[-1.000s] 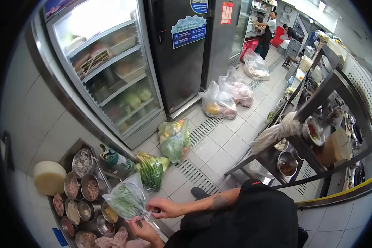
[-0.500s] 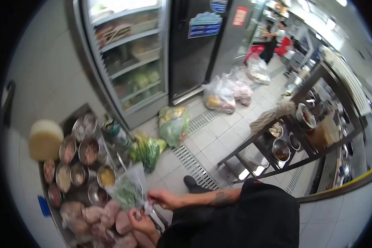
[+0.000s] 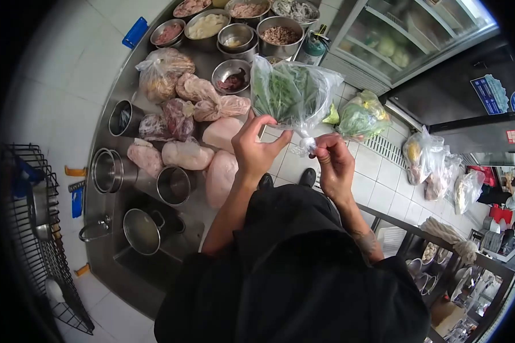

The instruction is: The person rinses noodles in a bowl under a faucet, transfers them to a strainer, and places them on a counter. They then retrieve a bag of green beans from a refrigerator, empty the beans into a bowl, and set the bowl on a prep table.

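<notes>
A clear plastic bag of green leaves is in front of me, its neck gathered into a twisted knot towards me. My right hand pinches the end of that neck between thumb and fingers. My left hand is at the near left side of the bag, thumb and forefinger apart, the forefinger close to or touching the plastic. To the left of it, large pale pink meat pieces lie on the steel counter, along with bagged meat.
Steel bowls of chopped food stand at the counter's far end. A sink with a pot is at left, near a wire rack. Filled bags lie on the floor by the glass-door fridge. A shelf unit is at right.
My view has swung left and down towards the counter and sink. The left thumb and forefinger have spread apart beside the bag, while the right hand stays at its neck.
</notes>
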`<state>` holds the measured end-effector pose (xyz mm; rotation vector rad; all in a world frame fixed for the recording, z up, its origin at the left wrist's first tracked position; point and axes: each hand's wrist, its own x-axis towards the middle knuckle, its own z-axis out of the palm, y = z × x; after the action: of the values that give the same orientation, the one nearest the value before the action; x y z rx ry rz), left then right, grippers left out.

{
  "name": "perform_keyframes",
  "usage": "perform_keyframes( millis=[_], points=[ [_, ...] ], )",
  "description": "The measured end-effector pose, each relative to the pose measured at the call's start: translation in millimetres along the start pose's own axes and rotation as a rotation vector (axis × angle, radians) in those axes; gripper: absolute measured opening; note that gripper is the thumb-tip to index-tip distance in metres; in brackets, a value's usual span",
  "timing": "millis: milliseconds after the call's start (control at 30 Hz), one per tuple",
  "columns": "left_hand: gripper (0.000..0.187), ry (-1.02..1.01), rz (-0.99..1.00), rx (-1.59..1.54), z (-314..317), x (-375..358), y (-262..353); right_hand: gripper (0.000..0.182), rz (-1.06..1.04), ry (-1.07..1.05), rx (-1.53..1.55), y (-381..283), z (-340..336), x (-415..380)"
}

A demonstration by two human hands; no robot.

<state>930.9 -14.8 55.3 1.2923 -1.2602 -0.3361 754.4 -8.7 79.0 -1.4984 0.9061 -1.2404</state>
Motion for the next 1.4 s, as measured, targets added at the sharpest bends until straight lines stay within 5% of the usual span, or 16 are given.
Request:
perform_keyframes(
  millis=[267, 367, 667, 767, 933, 1100, 1200, 1400],
  points=[
    [0.033, 0.031, 0.049, 0.119, -9, -6, 10, 0.013, 0.093, -0.071, -0.17, -7, -6, -3],
    [0.032, 0.008, 0.035, 0.14, -13, -7, 15, 0.038, 0.091, -0.154, -0.243, -20, -6, -1],
    [0.031, -0.049, -0.144, 0.23, -13, -33, 0, 0.02, 0.028, -0.156, -0.313, 6, 15, -16],
    [0.032, -0.063, -0.059, 0.26, -23, -38, -7, 0.024, -0.166, -0.228, -0.528, 23, 25, -23],
    [0.029, -0.038, -0.205, 0.366, -49, -32, -25, 0.02, -0.334, -0.271, -0.528, 47, 57, -4],
    [0.031, 0.091, -0.256, 0.396, -90, -17, -70, 0.011, 0.163, -0.421, -0.236, 87, 90, 45],
    [0.03, 0.147, -0.199, 0.461, -101, -26, -114, 0.009, 0.668, -0.454, 0.354, 150, 126, 57],
    [0.04, 0.266, -0.242, 0.361, -128, -48, -127, 0.011, 1.03, -0.442, 0.647, 147, 167, 55]
  ],
)
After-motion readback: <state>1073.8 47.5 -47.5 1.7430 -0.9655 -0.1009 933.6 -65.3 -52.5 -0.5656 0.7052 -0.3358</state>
